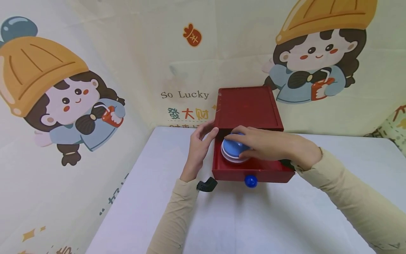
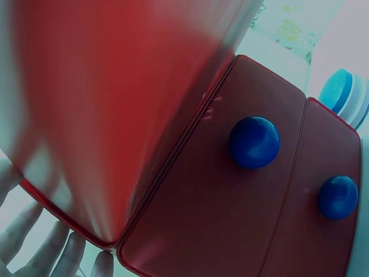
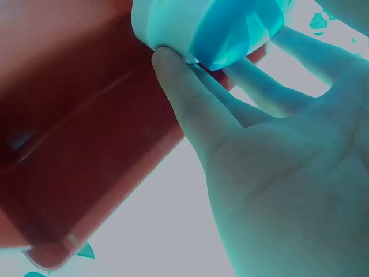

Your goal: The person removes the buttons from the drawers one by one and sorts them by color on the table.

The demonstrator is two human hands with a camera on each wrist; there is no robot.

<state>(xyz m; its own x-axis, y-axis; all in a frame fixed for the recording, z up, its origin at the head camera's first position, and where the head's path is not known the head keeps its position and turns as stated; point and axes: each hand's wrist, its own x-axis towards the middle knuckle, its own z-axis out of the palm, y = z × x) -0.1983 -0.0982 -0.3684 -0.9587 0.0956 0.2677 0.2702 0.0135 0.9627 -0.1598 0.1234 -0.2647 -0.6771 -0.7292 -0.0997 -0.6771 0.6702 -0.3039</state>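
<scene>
My right hand (image 1: 263, 144) grips a round blue-and-white container (image 1: 232, 148) at the pulled-out drawer (image 1: 228, 175) of a red box (image 1: 247, 107). In the right wrist view, thumb and fingers are around the container (image 3: 173, 26); whether its base touches the drawer floor is hidden. My left hand (image 1: 199, 148) is at the box's left side, thumb near the drawer corner. Fingers (image 2: 49, 248) lie fairly straight along the box's back edge in the left wrist view. Blue round knobs (image 2: 254, 142) sit on the two drawer fronts there.
The box stands toward the back of a white table (image 1: 234, 218), near a wall cloth (image 1: 142, 53) printed with cartoon figures. Black bands, one of them a wrist strap (image 1: 207, 184), show at both cuffs.
</scene>
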